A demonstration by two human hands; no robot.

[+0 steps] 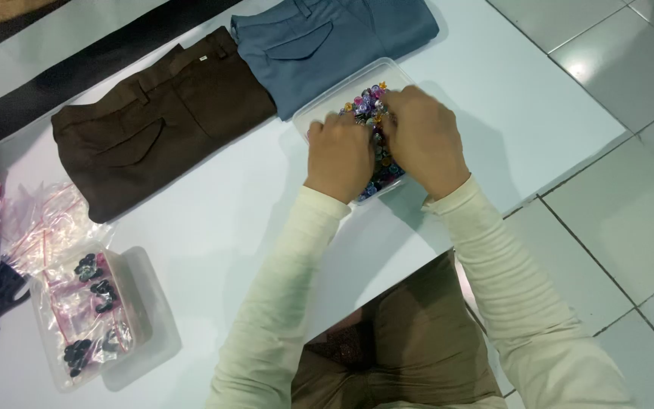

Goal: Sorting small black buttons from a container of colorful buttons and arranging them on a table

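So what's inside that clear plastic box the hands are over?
The clear plastic box holds small colourful buttons or beads, pink, purple and blue. The left hand and right hand cover most of them, so the middle of the box cannot be seen.

We see a white table (213, 227) standing on a floor (622, 204) of glossy pale tiles with dark grout lines.
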